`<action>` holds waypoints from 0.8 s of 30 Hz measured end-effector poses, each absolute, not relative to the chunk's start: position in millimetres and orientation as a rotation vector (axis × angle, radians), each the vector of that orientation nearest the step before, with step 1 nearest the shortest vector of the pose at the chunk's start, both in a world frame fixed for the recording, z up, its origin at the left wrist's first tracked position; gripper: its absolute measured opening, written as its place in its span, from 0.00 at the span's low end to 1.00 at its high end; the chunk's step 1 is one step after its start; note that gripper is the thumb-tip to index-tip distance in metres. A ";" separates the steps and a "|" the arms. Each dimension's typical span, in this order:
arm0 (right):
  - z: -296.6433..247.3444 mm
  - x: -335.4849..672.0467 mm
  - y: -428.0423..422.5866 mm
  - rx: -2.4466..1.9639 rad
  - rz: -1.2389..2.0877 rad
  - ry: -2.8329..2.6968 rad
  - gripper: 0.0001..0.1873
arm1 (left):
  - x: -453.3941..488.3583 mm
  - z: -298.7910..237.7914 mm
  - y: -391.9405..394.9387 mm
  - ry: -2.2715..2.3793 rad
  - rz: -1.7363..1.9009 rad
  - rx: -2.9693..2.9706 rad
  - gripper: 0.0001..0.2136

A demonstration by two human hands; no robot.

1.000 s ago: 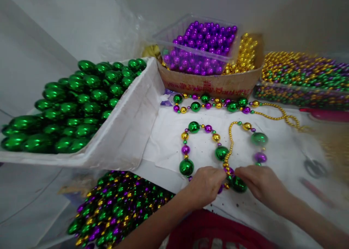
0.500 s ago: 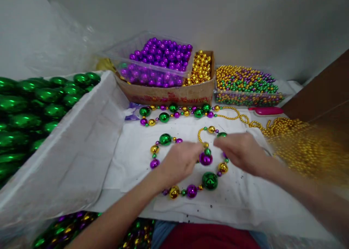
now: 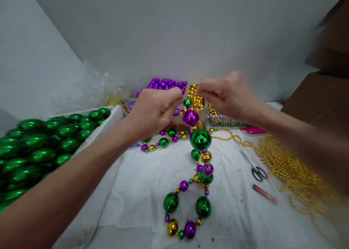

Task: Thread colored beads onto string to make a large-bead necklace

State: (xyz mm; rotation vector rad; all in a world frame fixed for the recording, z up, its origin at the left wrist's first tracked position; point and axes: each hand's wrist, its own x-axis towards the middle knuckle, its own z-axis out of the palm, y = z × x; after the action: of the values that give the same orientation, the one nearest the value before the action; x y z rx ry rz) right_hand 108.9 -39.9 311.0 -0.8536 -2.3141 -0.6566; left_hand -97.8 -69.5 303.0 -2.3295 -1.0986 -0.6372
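Note:
A necklace of green, purple and gold beads (image 3: 201, 139) hangs in front of me, its lower loop resting on the white cloth (image 3: 131, 198). My left hand (image 3: 159, 109) is closed, its fingertips pinching the top of the necklace beside a small green bead. Level with it on the right, my right hand (image 3: 227, 96) is also closed, with thumb and forefinger pressed together. What sits in that pinch is too small or hidden to make out. A small gap separates the two hands. Farther back on the cloth lies another bead strand (image 3: 163, 142).
On the left stands a white box (image 3: 109, 132) of large green beads (image 3: 40, 154). Behind are purple beads (image 3: 167, 84), gold beads (image 3: 197, 102) and a tray of small mixed beads (image 3: 226, 121). Scissors (image 3: 258, 173), a red-and-black tool (image 3: 264, 194) and gold bead chains (image 3: 294, 169) lie right.
Both hands have risen from the cloth, lifting part of the necklace so that it hangs. My view has tilted upward, and the scissors now show at the right.

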 end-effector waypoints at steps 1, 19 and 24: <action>310.3 109.9 -42.3 -0.851 -0.661 -2.297 0.16 | -97.0 301.7 -71.6 -1.098 -0.678 -2.307 0.20; 200.9 144.9 -75.4 -0.794 -0.087 -2.353 0.14 | -82.0 214.5 -99.4 -1.055 -0.554 -2.739 0.07; 195.3 140.1 -76.0 -0.769 -0.092 -2.336 0.15 | -85.5 210.8 -102.2 -1.092 -0.552 -2.703 0.08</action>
State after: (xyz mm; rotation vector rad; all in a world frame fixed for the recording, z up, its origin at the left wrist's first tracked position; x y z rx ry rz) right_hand 140.1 -76.0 195.3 -0.7689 -2.3359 -0.0922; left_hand -85.5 -102.2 210.8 -2.7035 -1.0922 -0.5523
